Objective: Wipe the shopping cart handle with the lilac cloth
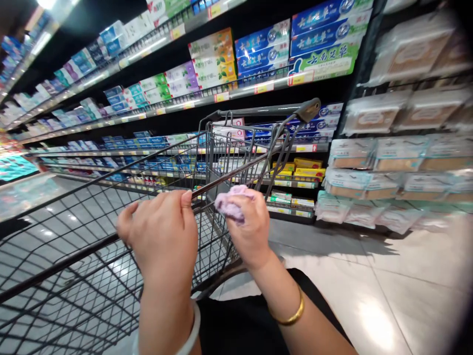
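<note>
A wire shopping cart [92, 249] stands sideways in front of me, its handle end at the upper right. My left hand [162, 227] is closed over the dark top rim of the cart's near side. In my right hand [251, 224] a crumpled light purple cloth [232, 203] is bunched between the fingers. That cloth lies against or just beside the same rim; whether it touches the metal I cannot tell. The palm and much of the cloth are hidden by the fingers. Inside the cart only the bare wire floor shows.
Shelves of boxed toothpaste [262, 47] run along the aisle behind the cart. Clear packets [401, 153] hang on a rack at the right. The cart's handle [266, 109] reaches close to the shelf edge. Light tiled floor [369, 276] extends to the right.
</note>
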### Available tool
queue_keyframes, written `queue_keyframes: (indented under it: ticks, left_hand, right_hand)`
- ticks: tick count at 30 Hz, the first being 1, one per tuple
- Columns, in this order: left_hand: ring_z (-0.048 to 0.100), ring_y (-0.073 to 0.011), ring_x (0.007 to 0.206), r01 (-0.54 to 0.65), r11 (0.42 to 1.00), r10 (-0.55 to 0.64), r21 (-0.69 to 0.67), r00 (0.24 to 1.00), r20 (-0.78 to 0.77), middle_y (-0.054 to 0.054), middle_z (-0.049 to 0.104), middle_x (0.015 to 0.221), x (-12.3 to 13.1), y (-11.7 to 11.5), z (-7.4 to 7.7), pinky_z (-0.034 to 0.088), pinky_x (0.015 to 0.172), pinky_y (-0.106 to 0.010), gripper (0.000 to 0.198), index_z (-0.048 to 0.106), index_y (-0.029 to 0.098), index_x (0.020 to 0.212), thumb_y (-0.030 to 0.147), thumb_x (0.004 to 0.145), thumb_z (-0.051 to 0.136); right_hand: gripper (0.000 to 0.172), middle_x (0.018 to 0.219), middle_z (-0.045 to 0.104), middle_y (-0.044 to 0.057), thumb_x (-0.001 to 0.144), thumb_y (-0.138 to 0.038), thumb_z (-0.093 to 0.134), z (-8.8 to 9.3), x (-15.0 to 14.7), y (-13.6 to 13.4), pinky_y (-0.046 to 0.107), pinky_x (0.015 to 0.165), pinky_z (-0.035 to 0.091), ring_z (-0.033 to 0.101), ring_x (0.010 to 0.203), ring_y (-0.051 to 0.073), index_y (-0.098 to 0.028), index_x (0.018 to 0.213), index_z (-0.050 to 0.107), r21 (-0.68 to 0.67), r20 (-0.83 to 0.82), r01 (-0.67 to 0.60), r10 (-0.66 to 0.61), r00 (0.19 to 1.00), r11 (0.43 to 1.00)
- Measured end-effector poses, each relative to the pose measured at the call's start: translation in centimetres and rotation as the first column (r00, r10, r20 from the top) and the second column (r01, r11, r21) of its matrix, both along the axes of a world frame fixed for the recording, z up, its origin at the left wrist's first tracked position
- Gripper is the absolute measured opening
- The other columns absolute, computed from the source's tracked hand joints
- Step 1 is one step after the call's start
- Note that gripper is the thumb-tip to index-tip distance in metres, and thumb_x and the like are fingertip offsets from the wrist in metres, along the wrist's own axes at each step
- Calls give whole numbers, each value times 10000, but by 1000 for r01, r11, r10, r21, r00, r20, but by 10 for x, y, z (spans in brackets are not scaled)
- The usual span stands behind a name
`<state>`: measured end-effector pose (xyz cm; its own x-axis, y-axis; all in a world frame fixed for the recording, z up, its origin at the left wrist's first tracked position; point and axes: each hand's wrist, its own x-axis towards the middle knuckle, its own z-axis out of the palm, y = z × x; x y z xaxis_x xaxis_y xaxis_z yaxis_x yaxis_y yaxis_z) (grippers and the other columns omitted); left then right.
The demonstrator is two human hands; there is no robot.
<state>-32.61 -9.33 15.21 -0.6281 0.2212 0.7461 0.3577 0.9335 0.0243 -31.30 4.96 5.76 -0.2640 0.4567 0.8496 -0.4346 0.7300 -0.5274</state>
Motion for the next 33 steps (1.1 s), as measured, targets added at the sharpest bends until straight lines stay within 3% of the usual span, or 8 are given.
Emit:
queue_keyframes:
  ticks: [3, 8, 12, 14, 17, 20, 28, 33]
  left_hand:
    - [572, -285, 870, 3, 996, 8, 92, 993, -119, -71, 663, 803, -8, -3, -14, 320, 994, -498, 380, 662, 227, 886, 412, 1030, 362]
    - [513, -259, 826, 69, 993, -44, 100, 970, -240, -48, 637, 786, -19, -4, -27, 297, 936, -467, 297, 646, 241, 916, 394, 1022, 416]
    - [505, -262, 813, 110, 989, -77, 95, 951, -298, -55, 665, 792, -22, -8, -28, 291, 929, -468, 250, 659, 245, 952, 374, 1014, 453]
    - [516, -269, 829, 135, 987, -101, 92, 946, -307, -65, 683, 814, -22, -10, -28, 289, 931, -472, 247, 676, 241, 990, 365, 1013, 464]
    - [541, -274, 887, 191, 975, -147, 110, 935, -323, -77, 714, 889, -21, -10, -30, 293, 943, -467, 247, 702, 231, 1052, 351, 1009, 490]
    - [559, -262, 929, 244, 960, -184, 137, 919, -350, -63, 737, 952, -22, -9, -32, 298, 966, -454, 236, 726, 235, 1077, 333, 1003, 524]
    - [597, -249, 1041, 291, 931, -219, 221, 929, -299, -61, 731, 1122, -11, -16, -26, 344, 1012, -455, 221, 765, 266, 1081, 291, 991, 565]
    - [604, -248, 1112, 226, 920, -140, 320, 952, -271, -44, 721, 1182, -1, -29, -17, 259, 1110, -508, 230, 762, 297, 1088, 284, 1005, 548]
  right_hand:
    - [334, 1165, 611, 63, 812, -85, 684, 3, 1, 6, 390, 980, 566, 648, 1128, 212, -280, 1083, 684, 20, -23, -33, 33, 999, 999]
    - [386, 1160, 601, 61, 780, -55, 664, 8, 3, 10, 427, 1006, 548, 613, 1166, 233, -278, 1096, 660, -92, -102, 82, -91, 991, 992]
    - [396, 1126, 626, 57, 800, -56, 679, 3, 3, -34, 385, 936, 577, 639, 1098, 216, -286, 1122, 671, 107, 2, -141, 141, 990, 984]
    - [397, 1133, 624, 55, 802, -54, 680, 2, 4, -42, 378, 921, 583, 644, 1086, 211, -289, 1122, 673, 159, 27, -184, 182, 983, 970]
    - [386, 1134, 614, 47, 796, -40, 672, 7, 9, -21, 396, 955, 568, 634, 1120, 210, -292, 1088, 664, 109, -39, -50, 54, 998, 993]
    - [347, 1123, 608, 52, 799, -103, 699, 9, 9, 3, 448, 991, 539, 612, 1154, 240, -279, 1094, 654, 17, -82, 174, -172, 982, 985]
    - [267, 1131, 624, 60, 847, -137, 707, -13, 6, -15, 416, 951, 546, 634, 1108, 222, -266, 1077, 671, 121, 43, -10, 5, 999, 993]
    - [300, 1108, 626, 60, 806, -181, 764, -5, 9, 6, 466, 996, 508, 624, 1126, 251, -245, 1081, 661, 26, -59, 174, -172, 983, 984]
